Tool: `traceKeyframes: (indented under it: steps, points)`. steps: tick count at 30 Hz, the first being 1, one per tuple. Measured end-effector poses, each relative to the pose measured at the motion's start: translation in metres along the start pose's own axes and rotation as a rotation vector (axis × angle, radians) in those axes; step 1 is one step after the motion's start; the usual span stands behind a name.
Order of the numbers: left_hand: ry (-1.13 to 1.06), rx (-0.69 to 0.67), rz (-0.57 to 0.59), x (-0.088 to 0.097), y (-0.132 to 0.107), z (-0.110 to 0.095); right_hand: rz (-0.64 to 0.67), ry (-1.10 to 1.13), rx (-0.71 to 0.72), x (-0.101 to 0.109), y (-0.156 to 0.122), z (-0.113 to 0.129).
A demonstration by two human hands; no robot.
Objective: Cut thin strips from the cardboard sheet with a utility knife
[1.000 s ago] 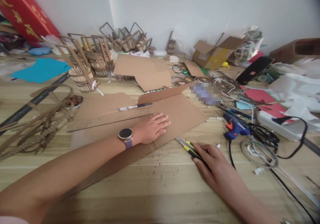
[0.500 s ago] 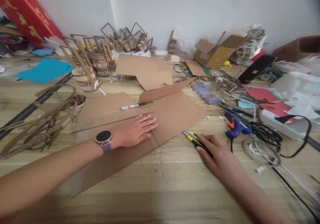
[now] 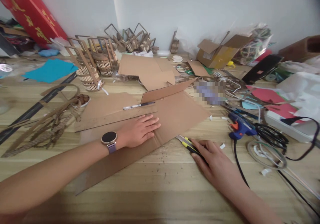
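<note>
My left hand (image 3: 141, 130) lies flat on a brown cardboard sheet (image 3: 175, 117), fingers stretched out and pressing on it. A flap of the sheet stands up along its far side. My right hand (image 3: 211, 159) is wrapped around a yellow and black utility knife (image 3: 189, 145), whose blade points at the sheet's near right edge. A pen (image 3: 139, 105) rests on the cardboard beyond my left hand. Small dark crumbs are scattered on the wooden table (image 3: 140, 197) near the edge of the sheet.
To the right are a blue glue gun (image 3: 241, 125), coiled black cable (image 3: 272, 134) and a ring of strip material (image 3: 266, 154). Woven baskets (image 3: 87, 78) and blue paper (image 3: 50, 70) are at the left. An open cardboard box (image 3: 220, 53) stands at the back.
My right hand has moved the utility knife slightly left, nearer the front edge of the cardboard. My left hand stays flat on the sheet; the whole view has shifted a little.
</note>
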State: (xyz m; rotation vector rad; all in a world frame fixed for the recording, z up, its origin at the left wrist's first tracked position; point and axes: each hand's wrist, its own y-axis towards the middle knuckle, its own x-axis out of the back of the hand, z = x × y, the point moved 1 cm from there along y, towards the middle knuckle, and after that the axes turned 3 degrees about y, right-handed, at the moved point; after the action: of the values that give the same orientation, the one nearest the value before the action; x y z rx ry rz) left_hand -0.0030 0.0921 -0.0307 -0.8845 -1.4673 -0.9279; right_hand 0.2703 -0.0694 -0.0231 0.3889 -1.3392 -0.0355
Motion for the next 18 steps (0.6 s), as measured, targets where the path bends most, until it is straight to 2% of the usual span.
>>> traceKeyframes:
  steps: [9,14,18]
  points:
    - [-0.015,0.000,-0.025,-0.003,0.002,0.001,0.001,0.023,0.078,-0.004,-0.009,0.025]
    - [-0.103,-0.003,-0.048,0.007,-0.004,0.001,0.004,0.044,0.001,-0.006,-0.001,0.014]
    - [-0.077,0.006,-0.051,0.015,-0.024,0.005,-0.011,0.025,-0.044,-0.006,0.006,-0.003]
